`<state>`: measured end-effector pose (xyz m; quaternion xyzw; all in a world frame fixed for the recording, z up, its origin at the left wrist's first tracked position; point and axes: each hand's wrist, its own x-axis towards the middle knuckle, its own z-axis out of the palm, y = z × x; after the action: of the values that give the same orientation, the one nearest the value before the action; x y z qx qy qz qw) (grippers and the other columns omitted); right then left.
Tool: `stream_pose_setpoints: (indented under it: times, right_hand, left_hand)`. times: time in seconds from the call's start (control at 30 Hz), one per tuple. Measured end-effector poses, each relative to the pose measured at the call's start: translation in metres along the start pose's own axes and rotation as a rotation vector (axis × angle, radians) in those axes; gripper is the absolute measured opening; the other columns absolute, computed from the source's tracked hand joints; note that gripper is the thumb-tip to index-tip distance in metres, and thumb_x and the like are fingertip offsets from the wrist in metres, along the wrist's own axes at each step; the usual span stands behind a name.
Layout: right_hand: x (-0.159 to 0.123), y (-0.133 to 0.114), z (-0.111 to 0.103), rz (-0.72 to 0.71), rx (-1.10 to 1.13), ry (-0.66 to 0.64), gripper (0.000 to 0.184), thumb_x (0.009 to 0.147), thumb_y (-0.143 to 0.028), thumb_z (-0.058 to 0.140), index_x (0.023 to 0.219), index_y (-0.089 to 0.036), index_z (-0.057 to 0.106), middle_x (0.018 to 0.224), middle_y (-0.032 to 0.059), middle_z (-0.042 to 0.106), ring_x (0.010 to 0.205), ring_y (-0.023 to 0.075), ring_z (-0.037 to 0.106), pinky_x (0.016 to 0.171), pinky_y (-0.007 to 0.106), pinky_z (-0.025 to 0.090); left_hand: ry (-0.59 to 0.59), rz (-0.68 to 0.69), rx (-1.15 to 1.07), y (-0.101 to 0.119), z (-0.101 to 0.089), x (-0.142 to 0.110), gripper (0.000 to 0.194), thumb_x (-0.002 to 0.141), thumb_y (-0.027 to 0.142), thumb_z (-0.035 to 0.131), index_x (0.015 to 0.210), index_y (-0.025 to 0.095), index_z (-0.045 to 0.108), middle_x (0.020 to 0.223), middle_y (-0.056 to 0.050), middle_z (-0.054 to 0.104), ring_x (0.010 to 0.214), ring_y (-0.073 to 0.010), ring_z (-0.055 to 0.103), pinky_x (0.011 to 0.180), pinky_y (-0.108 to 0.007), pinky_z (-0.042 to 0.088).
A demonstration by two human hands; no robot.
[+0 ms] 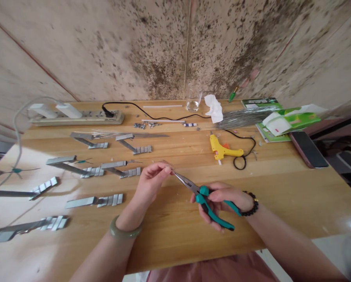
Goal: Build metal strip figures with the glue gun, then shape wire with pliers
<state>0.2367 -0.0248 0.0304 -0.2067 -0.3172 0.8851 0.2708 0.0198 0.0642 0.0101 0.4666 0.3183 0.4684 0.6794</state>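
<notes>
My right hand [225, 199] is wrapped round the teal handles of needle-nose pliers [206, 197], with the jaws pointing up and left. My left hand [150, 182] is pinched at the tip of the pliers, fingers pressed together on something too small to make out. Both hands hover over the front middle of the wooden table [178, 223]. A green bangle circles my left wrist, and a dark bead bracelet my right.
Several folded silver strips [96, 201] lie across the table's left half. A yellow glue gun [222, 150] with a black cord, a power strip [75, 116], a glass [193, 96], crumpled tissue [214, 108], a wire bundle [245, 116], green boxes [289, 119] and a phone [307, 149] lie beyond.
</notes>
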Motion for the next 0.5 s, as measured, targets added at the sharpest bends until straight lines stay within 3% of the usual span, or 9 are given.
stream_pose_setpoints:
  times: [0.23, 0.5]
  right_hand:
    - [0.0007, 0.0026, -0.0038, 0.057, 0.129, -0.055, 0.039, 0.083, -0.038, 0.054, 0.109, -0.009, 0.053, 0.075, 0.009, 0.066, 0.052, 0.0175, 0.064, 0.042, 0.027, 0.05]
    - [0.0028, 0.005, 0.0032, 0.019, -0.114, 0.081, 0.031, 0.087, -0.036, 0.052, 0.108, -0.013, 0.051, 0.076, 0.0043, 0.062, 0.049, 0.0125, 0.06, 0.04, 0.022, 0.045]
  left_hand:
    - [-0.071, 0.058, -0.029, -0.0035, -0.0039, 0.0, 0.022, 0.076, 0.035, 0.07, 0.063, 0.018, 0.068, 0.063, -0.003, 0.062, 0.07, -0.0173, 0.058, 0.074, -0.034, 0.045]
    - [0.014, 0.099, 0.245, 0.0004, -0.0038, -0.001, 0.024, 0.081, 0.032, 0.065, 0.062, 0.017, 0.065, 0.064, -0.002, 0.059, 0.067, -0.0142, 0.052, 0.066, -0.026, 0.04]
